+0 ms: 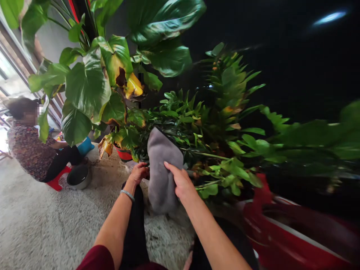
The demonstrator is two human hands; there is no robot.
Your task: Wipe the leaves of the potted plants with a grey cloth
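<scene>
Grey cloth (161,170) is hanging against the low leafy plant (197,127), with the right hand (181,182) pinching its edge between closed fingers while the left hand (138,173) is curling shut on its other side

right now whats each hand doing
left hand: closed on the edge of the grey cloth
right hand: holding the same cloth against the leaves

Grey cloth (161,168), green leaves (87,86) with yellow-brown patches, red pot (123,153), silver bracelet (127,194), maroon sleeve (95,258)
</scene>
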